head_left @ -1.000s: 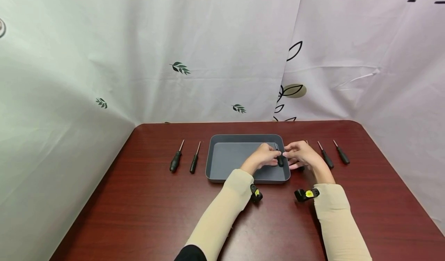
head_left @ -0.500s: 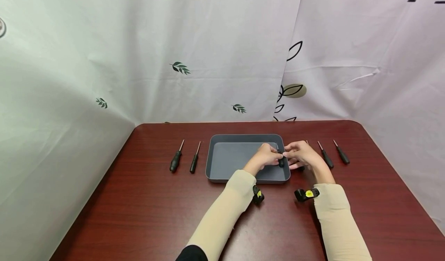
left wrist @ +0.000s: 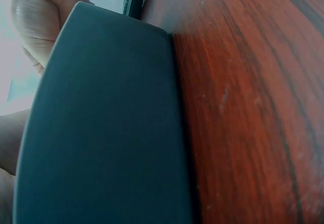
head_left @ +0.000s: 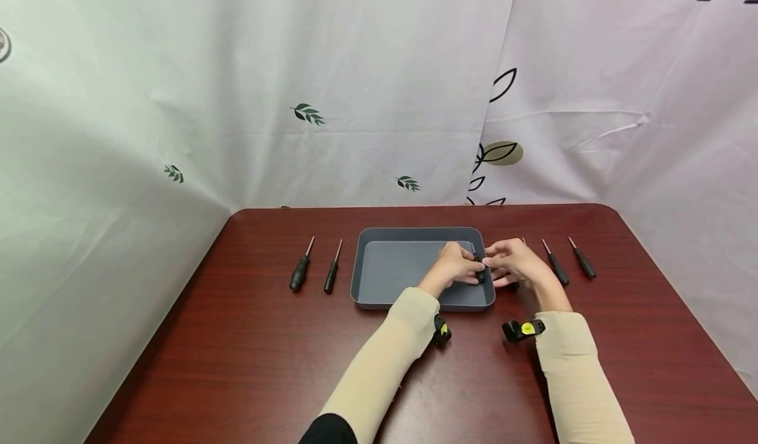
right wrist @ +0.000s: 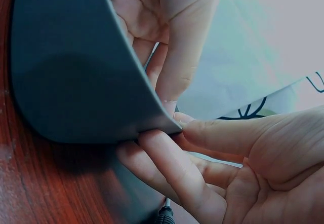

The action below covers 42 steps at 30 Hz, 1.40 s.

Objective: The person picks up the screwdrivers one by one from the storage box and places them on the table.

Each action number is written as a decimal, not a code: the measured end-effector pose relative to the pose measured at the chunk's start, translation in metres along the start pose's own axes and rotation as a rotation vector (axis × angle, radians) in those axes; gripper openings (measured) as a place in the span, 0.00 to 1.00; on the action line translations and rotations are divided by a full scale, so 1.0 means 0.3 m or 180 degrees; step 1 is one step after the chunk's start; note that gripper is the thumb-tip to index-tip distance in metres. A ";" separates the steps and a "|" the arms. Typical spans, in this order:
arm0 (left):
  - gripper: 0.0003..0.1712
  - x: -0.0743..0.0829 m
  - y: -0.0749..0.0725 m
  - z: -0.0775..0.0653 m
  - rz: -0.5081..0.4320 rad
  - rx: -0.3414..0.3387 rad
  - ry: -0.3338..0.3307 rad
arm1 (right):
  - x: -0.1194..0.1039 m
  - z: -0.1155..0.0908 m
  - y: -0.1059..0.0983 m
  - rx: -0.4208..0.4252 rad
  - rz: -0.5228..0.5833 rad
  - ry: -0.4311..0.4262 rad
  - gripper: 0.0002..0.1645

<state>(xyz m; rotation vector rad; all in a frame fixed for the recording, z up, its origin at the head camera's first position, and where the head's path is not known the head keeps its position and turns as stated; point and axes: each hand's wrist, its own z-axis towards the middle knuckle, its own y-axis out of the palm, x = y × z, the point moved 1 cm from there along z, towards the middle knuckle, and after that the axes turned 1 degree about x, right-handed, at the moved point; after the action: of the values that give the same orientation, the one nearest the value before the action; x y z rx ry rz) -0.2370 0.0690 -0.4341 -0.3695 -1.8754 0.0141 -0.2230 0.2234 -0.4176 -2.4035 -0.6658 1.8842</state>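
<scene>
A dark grey tray sits on the table. Inside it, along the right wall, lies a black-handled screwdriver. My left hand reaches over the front rim and holds this screwdriver by its handle, which the fingers partly cover. My right hand pinches the tray's right rim. In the right wrist view the right thumb is at the top edge of the tray wall, with other fingers against its outside. The left wrist view is mostly filled by the tray's outer wall.
Left of the tray lie a thick-handled screwdriver and a slimmer one. To its right are two screwdrivers, one nearer and one farther. Another screwdriver is mostly hidden under the right hand. A white patterned curtain hangs behind.
My left hand has shifted slightly right, bringing the screwdriver closer to the tray's right wall. The right hand stays at the rim.
</scene>
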 end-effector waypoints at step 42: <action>0.25 -0.020 -0.101 -0.005 -0.0182 -0.0564 0.0089 | 0.014 0.011 -0.003 -0.0044 -0.0020 -0.0064 0.27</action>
<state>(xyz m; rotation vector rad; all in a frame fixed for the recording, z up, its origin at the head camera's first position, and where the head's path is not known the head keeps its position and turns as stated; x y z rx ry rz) -0.2412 0.0384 -0.4334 -0.4349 -1.8639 -0.1960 -0.2255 0.2248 -0.4222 -2.3908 -0.6890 1.9104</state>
